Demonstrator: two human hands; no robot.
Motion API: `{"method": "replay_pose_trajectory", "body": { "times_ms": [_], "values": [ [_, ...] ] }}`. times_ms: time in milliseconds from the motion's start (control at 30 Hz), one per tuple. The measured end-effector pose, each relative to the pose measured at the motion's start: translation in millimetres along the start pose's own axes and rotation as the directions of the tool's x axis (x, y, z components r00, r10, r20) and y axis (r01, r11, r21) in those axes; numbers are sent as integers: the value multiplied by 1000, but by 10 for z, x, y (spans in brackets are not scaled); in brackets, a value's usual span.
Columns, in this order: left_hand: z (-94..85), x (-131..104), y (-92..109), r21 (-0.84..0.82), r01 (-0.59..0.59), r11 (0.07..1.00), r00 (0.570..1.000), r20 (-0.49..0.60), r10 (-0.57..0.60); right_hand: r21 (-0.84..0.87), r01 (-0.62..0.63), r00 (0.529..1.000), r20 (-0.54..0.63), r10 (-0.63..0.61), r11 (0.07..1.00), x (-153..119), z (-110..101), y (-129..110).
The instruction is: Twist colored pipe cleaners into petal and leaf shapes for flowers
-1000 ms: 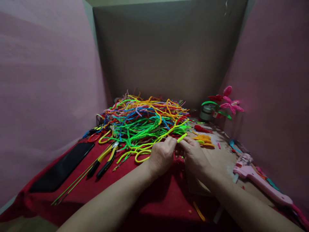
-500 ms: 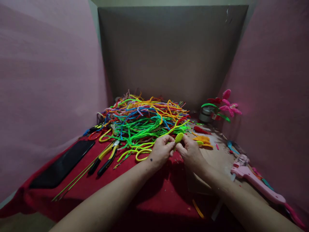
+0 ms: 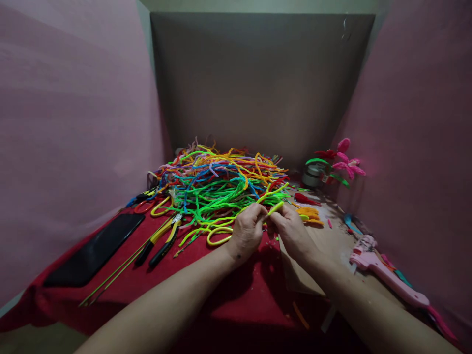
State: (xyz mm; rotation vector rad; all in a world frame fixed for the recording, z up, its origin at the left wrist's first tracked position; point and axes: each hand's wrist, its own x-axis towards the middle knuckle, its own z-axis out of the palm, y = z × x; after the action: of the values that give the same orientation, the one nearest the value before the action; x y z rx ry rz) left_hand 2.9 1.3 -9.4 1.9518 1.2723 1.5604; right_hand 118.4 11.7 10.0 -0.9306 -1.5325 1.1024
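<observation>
A fuzzy, bright yellow piece [image 3: 275, 208] looks slim, slanting up to the right. It is held over the red-covered worktop [image 3: 239, 295], before the heap of coloured fuzzy stems [image 3: 221, 196]. The left hand's [image 3: 248, 230] fingers are curled in, gripping its lower end, and the right hand's [image 3: 294, 233] fingers pinch it from the other side. Half a second ago it stood more upright, showing a broader, rounded face.

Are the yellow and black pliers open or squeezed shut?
Open: the handles of the pliers splay apart, red cloth showing between them. Jaw tips are too small to tell.
</observation>
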Motion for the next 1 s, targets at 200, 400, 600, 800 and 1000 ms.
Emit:
{"method": "replay_pose_trajectory", "body": {
  "times_ms": [200, 400, 600, 800, 1000],
  "values": [
    [-28, -10, -50, 111, -166, 980, 986, 15, 165, -238, 31, 998, -49, -44, 971, 42, -23, -89],
    [-59, 88, 72, -420, 307, 854, 951, 102, -291, 96, -19, 1000, -13, 20, 995, -14, 44, -136],
    [-90, 121, 129, -564, 401, 722, 912, 170, -374, 313, 4, 999, -37, 8, 950, -23, 98, -42],
    [-94, 121, 86, -571, 452, 685, 890, 243, -385, 383, -41, 999, 3, 44, 923, 8, 78, 90],
    [-112, 166, 43, -527, 461, 714, 887, 281, -365, 268, -20, 999, -34, 30, 963, 10, 17, 56]
  ]
}}
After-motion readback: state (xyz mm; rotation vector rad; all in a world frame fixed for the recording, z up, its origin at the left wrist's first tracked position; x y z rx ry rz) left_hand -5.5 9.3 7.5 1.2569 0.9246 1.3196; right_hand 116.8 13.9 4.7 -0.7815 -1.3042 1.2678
